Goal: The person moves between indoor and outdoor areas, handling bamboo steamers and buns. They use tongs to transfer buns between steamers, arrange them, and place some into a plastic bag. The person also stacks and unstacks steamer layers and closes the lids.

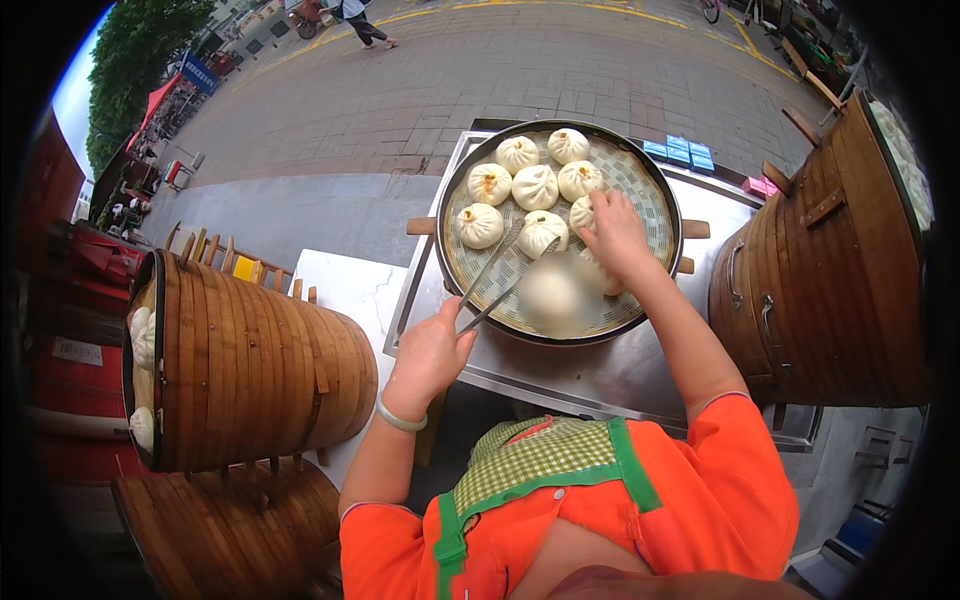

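My left hand (431, 356) grips a pair of metal tongs (489, 271). The tong arms are spread, with their tips on either side of a pleated steamed bun (541, 232). My right hand (619, 236) has its fingers and thumb on another steamed bun (581, 214), partly covering it. Several more buns (535, 187) sit apart or nearly touching in a round steamer tray (649, 187) with a woven-patterned liner. One bun (600, 274) lies partly under my right wrist. A round pale shape (561, 294) at the tray's near side is blurred.
The tray stands on a metal-topped counter (525, 367). Tall bamboo steamer stacks stand left (255, 367) and right (817, 277), both with buns on top. Another wooden steamer (232, 525) is at lower left. Small blue boxes (679, 152) line the far edge. A person (364, 26) walks on the pavement.
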The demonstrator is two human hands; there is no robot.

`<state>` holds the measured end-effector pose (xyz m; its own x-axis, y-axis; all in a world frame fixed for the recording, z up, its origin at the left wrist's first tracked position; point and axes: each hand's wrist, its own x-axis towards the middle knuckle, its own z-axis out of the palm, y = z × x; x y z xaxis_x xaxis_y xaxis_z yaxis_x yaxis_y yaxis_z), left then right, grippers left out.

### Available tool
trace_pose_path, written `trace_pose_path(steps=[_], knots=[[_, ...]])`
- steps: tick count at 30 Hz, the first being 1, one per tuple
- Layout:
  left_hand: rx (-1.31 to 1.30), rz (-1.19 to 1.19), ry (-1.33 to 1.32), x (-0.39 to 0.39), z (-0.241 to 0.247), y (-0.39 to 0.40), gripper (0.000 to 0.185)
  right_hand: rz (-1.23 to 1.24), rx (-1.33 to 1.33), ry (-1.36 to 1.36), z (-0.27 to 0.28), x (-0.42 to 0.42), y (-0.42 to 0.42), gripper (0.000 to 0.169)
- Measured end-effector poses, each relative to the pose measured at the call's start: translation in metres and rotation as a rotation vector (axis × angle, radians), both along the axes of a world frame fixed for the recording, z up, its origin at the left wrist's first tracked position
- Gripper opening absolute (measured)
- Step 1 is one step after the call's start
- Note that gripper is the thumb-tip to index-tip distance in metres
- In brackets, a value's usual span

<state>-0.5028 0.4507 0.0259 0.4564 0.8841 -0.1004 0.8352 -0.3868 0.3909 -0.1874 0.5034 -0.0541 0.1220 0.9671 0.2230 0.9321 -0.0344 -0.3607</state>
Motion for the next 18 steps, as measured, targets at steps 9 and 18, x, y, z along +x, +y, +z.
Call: trace_pose_path(steps=[9,18], knots=[[0.042,0.430,-0.369,-0.123,0.115,-0.075,0.055,0.058,0.182,0.095,0.014,0.016,-0.027,0.051],[0.486,0.893,-0.315,-0.386,0.251,-0.133,0.042,0.582,0.344,0.487,0.138,-0.174,-0.008,0.044]])
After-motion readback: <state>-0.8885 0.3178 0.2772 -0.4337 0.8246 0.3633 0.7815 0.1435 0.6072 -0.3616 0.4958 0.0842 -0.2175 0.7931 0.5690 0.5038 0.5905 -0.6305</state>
